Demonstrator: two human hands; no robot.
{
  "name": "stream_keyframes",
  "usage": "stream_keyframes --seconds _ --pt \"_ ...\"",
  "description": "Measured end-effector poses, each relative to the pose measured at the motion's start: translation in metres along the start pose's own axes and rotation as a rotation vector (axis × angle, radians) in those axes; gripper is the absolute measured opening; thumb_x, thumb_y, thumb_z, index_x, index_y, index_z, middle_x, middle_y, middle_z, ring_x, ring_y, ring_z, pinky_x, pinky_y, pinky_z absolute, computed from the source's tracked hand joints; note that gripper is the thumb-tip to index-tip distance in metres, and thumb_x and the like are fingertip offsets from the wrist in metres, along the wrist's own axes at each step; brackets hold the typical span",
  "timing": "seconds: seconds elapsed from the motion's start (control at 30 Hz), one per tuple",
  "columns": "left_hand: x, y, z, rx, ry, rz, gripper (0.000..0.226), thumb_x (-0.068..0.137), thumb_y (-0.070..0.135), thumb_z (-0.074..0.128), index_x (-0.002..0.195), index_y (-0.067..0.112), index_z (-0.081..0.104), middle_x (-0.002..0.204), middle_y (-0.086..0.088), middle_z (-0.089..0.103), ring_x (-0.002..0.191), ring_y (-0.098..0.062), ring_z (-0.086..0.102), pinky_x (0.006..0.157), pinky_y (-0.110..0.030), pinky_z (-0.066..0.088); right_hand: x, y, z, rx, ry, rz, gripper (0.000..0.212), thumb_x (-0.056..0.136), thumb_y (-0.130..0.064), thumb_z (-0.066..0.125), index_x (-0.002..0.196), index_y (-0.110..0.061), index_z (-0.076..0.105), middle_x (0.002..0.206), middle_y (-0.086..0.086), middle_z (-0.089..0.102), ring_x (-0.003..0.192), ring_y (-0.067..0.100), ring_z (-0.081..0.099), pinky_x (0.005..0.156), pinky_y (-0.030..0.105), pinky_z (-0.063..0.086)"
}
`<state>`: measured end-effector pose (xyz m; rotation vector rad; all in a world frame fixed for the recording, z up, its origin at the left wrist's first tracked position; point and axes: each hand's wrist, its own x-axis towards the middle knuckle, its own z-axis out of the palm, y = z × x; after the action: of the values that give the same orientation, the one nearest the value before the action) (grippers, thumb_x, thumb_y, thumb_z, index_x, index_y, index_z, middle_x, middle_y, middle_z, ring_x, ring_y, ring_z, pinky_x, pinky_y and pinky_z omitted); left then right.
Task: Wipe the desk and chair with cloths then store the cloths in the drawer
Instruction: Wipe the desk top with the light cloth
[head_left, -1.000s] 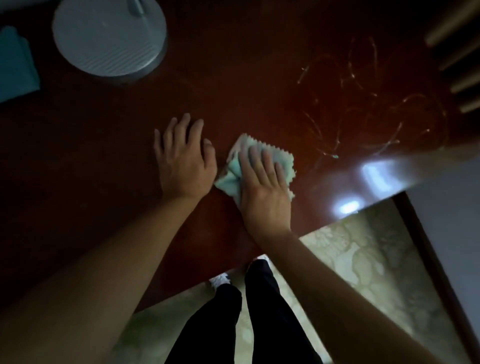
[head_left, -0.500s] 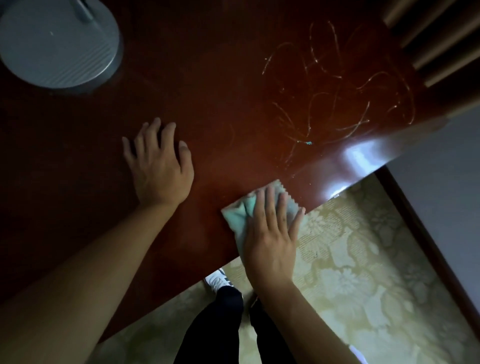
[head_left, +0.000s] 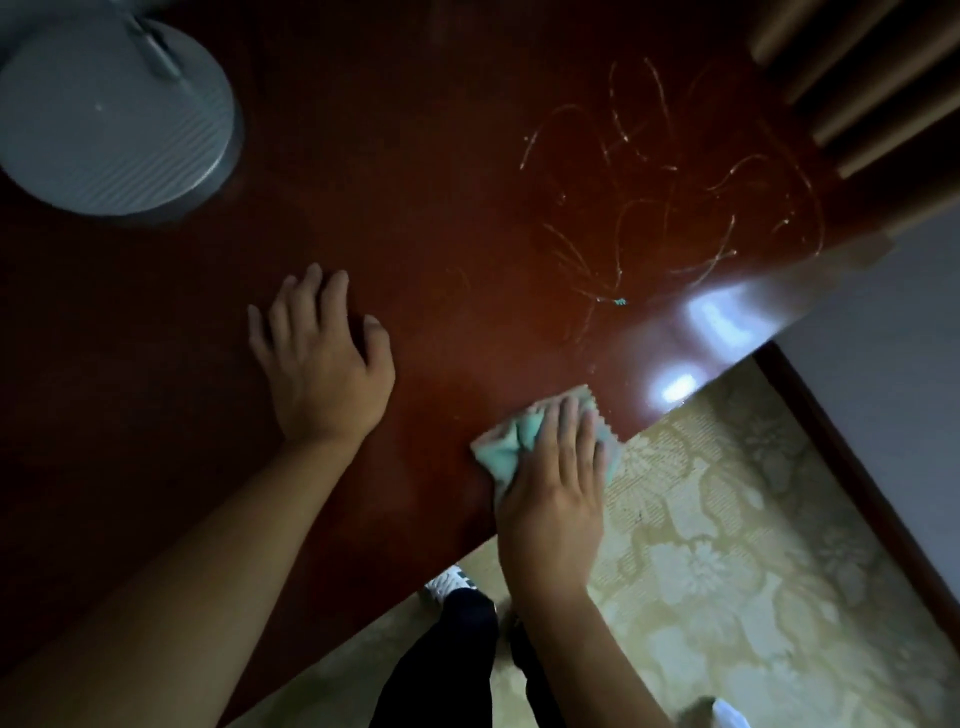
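Observation:
A dark red-brown desk (head_left: 415, 171) fills most of the view. My right hand (head_left: 558, 478) lies flat on a crumpled pale green cloth (head_left: 506, 447) at the desk's near edge, fingers pressing it down. The cloth's zigzag hem sticks out past my fingertips. My left hand (head_left: 324, 364) rests palm down on the bare desk to the left, fingers slightly spread, holding nothing. A chair back with wooden slats (head_left: 852, 88) shows at the top right, behind the desk.
A round grey lamp base (head_left: 109, 124) stands on the desk at the top left. Thin pale scratch-like marks (head_left: 660, 202) cover the desk's right part. Below the desk edge are a patterned floor (head_left: 737, 545), my dark trouser legs and a white shoe (head_left: 449, 582).
My right hand has slid the cloth from the desk's middle toward its near edge. The left hand has stayed flat on the desk. The view has shifted to the right.

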<state>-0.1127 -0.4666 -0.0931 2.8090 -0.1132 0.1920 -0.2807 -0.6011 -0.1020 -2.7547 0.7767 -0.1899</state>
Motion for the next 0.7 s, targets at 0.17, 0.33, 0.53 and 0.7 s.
stream_keyframes --seconds 0.17,0.33,0.53,0.7 --pt "0.002 -0.004 0.002 -0.098 0.053 -0.021 0.046 0.096 0.033 0.039 0.134 0.016 0.058 0.145 -0.007 0.051 0.138 -0.026 0.040 0.116 -0.054 0.018 0.023 -0.068 0.017 0.095 -0.155 -0.445 0.063 0.090 -0.023 0.055 0.148 -0.005 0.038 0.158 0.014 0.029 0.150 0.028 0.019 0.121 0.046 0.024" --pt "0.002 -0.005 0.004 -0.137 0.077 0.000 0.042 0.095 0.033 0.043 0.128 0.017 0.064 0.141 -0.005 0.056 0.137 -0.026 0.043 0.116 -0.052 0.020 0.004 -0.021 -0.006 0.130 -0.275 -0.678 0.065 0.088 -0.022 0.057 0.149 -0.011 0.039 0.159 0.004 0.030 0.150 0.021 0.021 0.117 0.046 0.030" --pt "0.005 -0.009 -0.001 -0.278 0.074 -0.095 0.046 0.095 0.036 0.039 0.130 0.018 0.063 0.139 -0.003 0.058 0.135 -0.023 0.045 0.117 -0.048 0.023 0.122 -0.071 0.020 0.146 -0.301 -0.977 0.056 0.091 -0.022 0.052 0.144 -0.006 0.046 0.152 0.014 0.042 0.145 0.031 0.031 0.117 0.050 0.029" --pt "0.003 -0.008 -0.011 -0.401 0.038 -0.136 0.055 0.095 0.043 0.033 0.137 0.018 0.057 0.144 -0.002 0.053 0.138 -0.019 0.041 0.119 -0.044 0.022 0.118 -0.097 0.030 0.145 -0.396 -1.180 0.051 0.089 -0.020 0.063 0.136 -0.001 0.054 0.147 0.017 0.048 0.146 0.027 0.030 0.121 0.045 0.024"
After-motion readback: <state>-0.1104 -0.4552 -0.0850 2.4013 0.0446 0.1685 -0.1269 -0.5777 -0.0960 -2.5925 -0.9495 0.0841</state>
